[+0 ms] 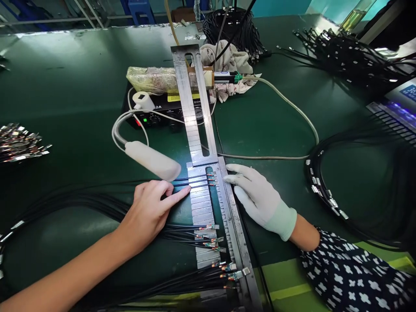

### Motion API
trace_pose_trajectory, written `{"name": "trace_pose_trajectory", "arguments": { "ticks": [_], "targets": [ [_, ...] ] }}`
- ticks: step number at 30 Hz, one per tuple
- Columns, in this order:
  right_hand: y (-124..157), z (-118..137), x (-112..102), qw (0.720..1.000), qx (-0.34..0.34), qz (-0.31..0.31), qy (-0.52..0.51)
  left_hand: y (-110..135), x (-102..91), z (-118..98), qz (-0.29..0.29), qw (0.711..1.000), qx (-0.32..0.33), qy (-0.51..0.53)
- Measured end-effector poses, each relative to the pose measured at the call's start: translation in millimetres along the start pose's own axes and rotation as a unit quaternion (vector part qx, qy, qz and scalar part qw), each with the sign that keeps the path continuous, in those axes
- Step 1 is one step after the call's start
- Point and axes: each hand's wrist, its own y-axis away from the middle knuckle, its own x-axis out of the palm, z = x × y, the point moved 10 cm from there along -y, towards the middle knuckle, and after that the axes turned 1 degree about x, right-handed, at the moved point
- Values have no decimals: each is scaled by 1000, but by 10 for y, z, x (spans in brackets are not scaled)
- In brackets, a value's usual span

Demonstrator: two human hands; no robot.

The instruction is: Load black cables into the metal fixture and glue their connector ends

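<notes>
My bare left hand [151, 206] is at the left edge of a slotted metal jig [202, 203]. Its index finger stretches along a thin black cable [198, 186], thumb close above, other fingers curled and partly hidden. Several cables lie side by side in the jig's upper slots, their small connector ends [212, 179] against a metal rail [231, 221]. My right hand [256, 197], in a white glove, rests its outstretched fingertips on the rail's right side and holds nothing. Below my left hand, more cables with small green boards and metal plugs [212, 244] lie across the jig.
A hinged metal frame [203, 108] stands raised behind the jig, before a black control box [162, 115] and wrapped bundle [152, 79]. A white cylindrical lamp [152, 160] hangs over the left side. Coiled cables [313, 177] lie right, cable piles [344, 56] behind, metal connectors [21, 143] left.
</notes>
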Motion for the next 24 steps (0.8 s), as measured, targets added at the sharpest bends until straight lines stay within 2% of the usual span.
{"name": "trace_pose_trajectory", "arguments": {
  "ticks": [4,8,10,13,16,18,20,24],
  "targets": [
    [120,18,-23,1000,14,-2,-8,71,-43,-142,35,996,-3,77],
    [211,26,-34,999,28,1,-23,211,66,-213,139,967,-49,207],
    [210,1,-38,999,38,-2,-33,229,88,-233,167,955,-63,237],
    [184,-40,-25,998,49,-1,-47,127,13,-220,136,954,-71,258],
    [169,-58,-20,997,54,-2,-53,-32,-115,-154,46,968,-68,235],
    [167,-59,-22,997,56,-2,-53,-111,-167,-143,-3,978,-36,204],
    [165,-53,-25,997,55,-2,-50,-156,-138,-136,-14,982,-1,191],
    [156,-47,-28,997,55,-1,-49,-204,-22,-77,19,981,38,191]
  ]
}}
